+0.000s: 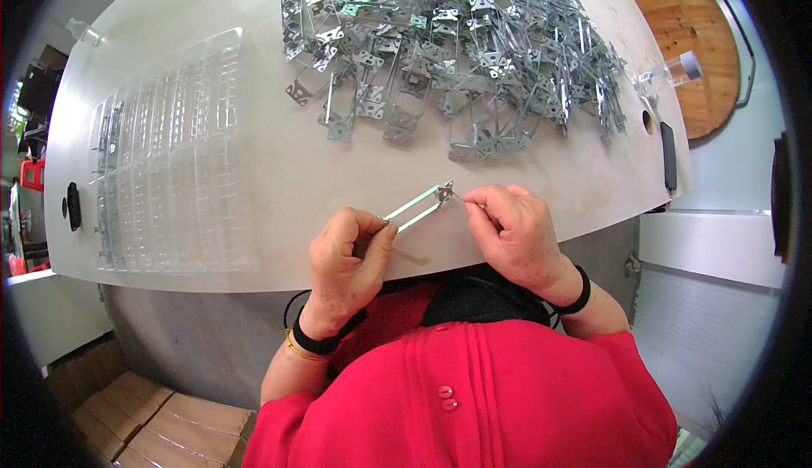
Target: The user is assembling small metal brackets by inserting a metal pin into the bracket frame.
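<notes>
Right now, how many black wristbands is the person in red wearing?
2: a left wristband just behind the left hand, next to a gold-coloured bangle, and a right wristband just behind the right hand. Both wrists show, so none seems hidden.

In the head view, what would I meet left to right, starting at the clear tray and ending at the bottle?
Clear tray, left hand, metal frame, right hand, bottle.
</notes>
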`<move>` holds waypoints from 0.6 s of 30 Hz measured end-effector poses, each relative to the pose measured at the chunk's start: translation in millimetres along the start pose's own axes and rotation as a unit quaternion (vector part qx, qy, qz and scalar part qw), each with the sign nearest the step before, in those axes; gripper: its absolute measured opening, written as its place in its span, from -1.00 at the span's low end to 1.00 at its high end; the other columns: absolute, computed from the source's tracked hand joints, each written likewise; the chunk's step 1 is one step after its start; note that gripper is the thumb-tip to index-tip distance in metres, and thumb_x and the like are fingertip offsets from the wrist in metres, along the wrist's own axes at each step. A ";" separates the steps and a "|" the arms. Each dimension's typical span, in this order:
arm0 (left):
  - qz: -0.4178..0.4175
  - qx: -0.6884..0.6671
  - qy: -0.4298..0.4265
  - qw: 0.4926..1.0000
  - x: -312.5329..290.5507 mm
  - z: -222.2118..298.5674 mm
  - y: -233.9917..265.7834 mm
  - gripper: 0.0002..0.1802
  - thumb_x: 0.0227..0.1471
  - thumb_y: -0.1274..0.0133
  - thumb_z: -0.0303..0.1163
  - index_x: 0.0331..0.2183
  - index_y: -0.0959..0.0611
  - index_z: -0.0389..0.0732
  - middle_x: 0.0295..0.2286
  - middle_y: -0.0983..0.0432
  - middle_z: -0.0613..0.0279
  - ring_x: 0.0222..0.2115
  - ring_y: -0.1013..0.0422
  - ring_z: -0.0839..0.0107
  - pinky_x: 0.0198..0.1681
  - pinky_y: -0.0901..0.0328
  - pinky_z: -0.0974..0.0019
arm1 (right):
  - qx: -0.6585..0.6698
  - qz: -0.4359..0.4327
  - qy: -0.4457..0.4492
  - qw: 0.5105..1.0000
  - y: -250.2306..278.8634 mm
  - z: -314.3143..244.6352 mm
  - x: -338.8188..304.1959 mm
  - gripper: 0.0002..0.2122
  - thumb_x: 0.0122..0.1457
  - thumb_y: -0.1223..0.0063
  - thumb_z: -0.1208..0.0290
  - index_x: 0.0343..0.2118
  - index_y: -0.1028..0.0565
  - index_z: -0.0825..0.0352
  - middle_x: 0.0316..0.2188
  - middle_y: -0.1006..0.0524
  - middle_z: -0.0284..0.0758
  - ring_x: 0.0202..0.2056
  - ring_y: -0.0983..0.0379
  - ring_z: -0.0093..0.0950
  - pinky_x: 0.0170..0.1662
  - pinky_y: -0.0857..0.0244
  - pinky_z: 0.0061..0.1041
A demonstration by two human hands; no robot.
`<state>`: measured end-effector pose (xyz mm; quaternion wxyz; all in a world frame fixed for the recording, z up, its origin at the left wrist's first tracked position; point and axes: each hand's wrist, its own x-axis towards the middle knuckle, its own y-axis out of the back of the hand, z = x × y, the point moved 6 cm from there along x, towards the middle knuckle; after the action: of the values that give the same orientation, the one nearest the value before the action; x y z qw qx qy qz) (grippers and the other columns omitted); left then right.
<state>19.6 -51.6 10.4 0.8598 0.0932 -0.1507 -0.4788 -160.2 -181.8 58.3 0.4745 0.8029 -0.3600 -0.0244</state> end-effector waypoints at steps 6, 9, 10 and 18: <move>-0.005 0.002 0.008 1.000 0.1 -0.7 -0.2 -0.84 0.12 -0.32 -0.57 -0.37 -0.61 -0.27 -0.54 -0.51 0.35 -0.53 -0.37 0.62 -0.45 -0.29 0.45 | 0.019 -0.003 -0.020 1.000 -2.8 3.8 1.0 -0.91 0.18 -0.20 0.59 -0.30 -0.53 0.28 -0.65 -0.49 -0.26 -0.58 -0.48 -0.19 -0.35 -0.37 -0.27; -0.001 0.000 0.002 1.000 0.2 0.3 -0.3 -0.84 0.12 -0.32 -0.57 -0.37 -0.61 -0.27 -0.54 -0.50 0.35 -0.53 -0.35 0.62 -0.45 -0.28 0.45 | 0.024 -0.005 -0.035 0.999 -0.3 3.3 2.6 -0.92 0.19 -0.19 0.57 -0.30 -0.53 0.28 -0.64 -0.50 -0.26 -0.57 -0.49 -0.17 -0.36 -0.37 -0.25; -0.001 0.002 -0.001 1.000 0.6 1.1 -0.4 -0.84 0.12 -0.32 -0.57 -0.37 -0.61 -0.27 -0.54 -0.50 0.36 -0.53 -0.34 0.62 -0.46 -0.27 0.45 | 0.026 0.000 -0.033 0.999 -0.4 3.6 2.2 -0.92 0.19 -0.19 0.57 -0.29 -0.53 0.28 -0.64 -0.50 -0.25 -0.56 -0.49 -0.17 -0.37 -0.36 -0.24; 0.005 -0.004 0.004 1.000 -1.3 1.3 -1.8 -0.84 0.13 -0.31 -0.58 -0.38 -0.60 -0.28 -0.54 -0.48 0.36 -0.53 -0.34 0.63 -0.45 -0.28 0.45 | 0.072 -0.006 -0.081 0.994 0.8 8.7 -1.6 -0.94 0.20 -0.16 0.54 -0.27 -0.54 0.29 -0.59 -0.55 -0.19 -0.52 -0.53 -0.11 -0.41 -0.38 -0.20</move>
<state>17.1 -51.5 10.9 0.8633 0.0909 -0.1461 -0.4744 -165.1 -187.5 53.7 0.3845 0.8328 -0.3927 -0.0661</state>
